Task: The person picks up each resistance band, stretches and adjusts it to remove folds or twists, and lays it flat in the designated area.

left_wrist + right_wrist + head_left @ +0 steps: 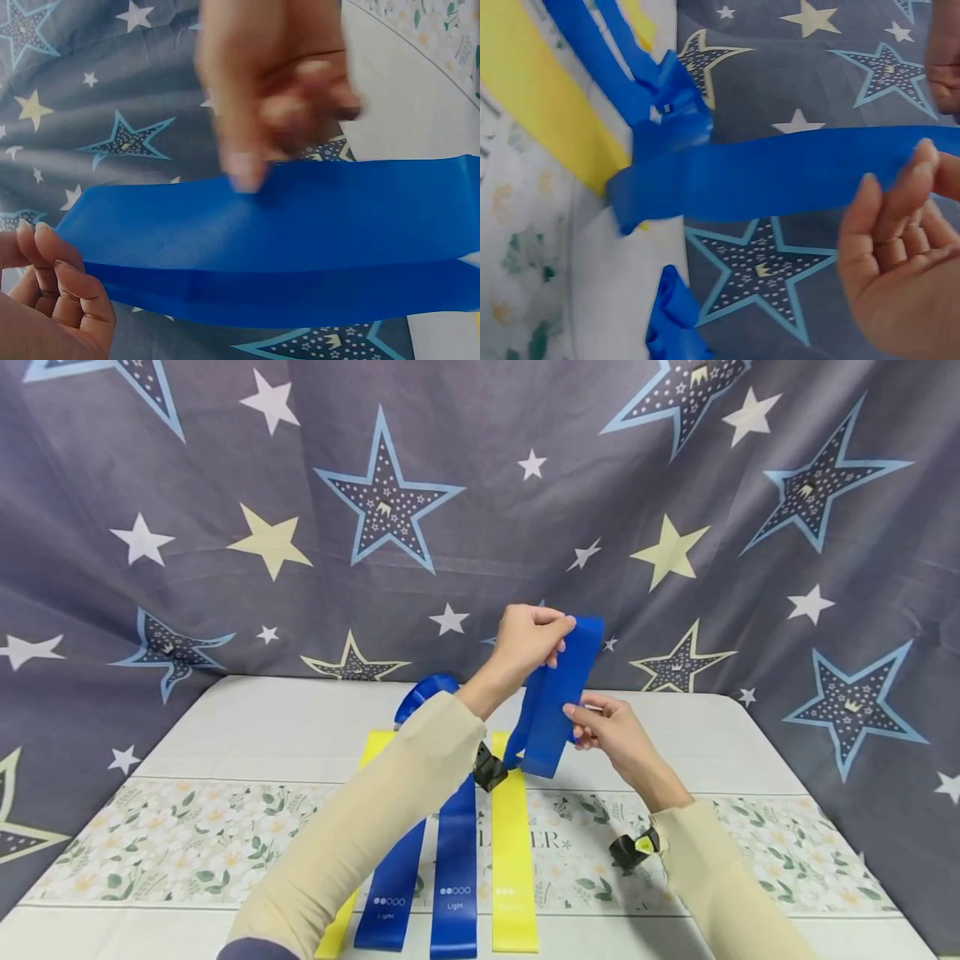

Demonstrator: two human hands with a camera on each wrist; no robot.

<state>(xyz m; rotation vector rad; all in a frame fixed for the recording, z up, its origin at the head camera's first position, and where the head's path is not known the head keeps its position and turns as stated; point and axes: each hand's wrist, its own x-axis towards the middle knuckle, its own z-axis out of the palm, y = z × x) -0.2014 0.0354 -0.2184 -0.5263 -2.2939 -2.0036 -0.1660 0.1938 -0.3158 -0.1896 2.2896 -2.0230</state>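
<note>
A blue resistance band [564, 693], a flat loop, hangs tilted above the table. Its upper end is pinched by my left hand [528, 639]; the left wrist view shows those fingertips [56, 251] at the end of the loop. My right hand [618, 735] is at the band's right edge, lower down, with the thumb touching its face. That hand is blurred in the left wrist view, its other fingers loosely bent. Behind it, in the right wrist view, lies a crumpled blue band [676, 319].
Blue bands marked "Light" [454, 860] and yellow bands [513, 860] lie lengthwise on the white table [262, 718], which has a floral strip. Another blue band [427, 689] curls up at the far end. A star-patterned curtain [480, 510] stands behind.
</note>
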